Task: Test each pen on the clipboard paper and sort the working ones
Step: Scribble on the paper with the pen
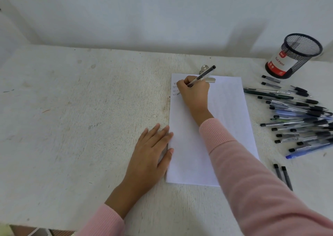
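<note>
I see the pen [201, 77] in my right grip [195, 93], fingers curled around it, its tip on the upper left corner of the clipboard paper [225, 109], beside some short marks [174, 89]. My left grip [151, 149] lies flat with straight fingers, touching the paper's left edge. Right of the paper, a pile of pens [302, 120] lies on the counter [81, 109], near a mesh cup [295, 55].

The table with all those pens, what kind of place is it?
Probably a writing desk in a home or office, though I cannot be sure. The worn white table stands against a bare wall, with clipped paper, a pile of pens and a mesh pen cup.
</note>
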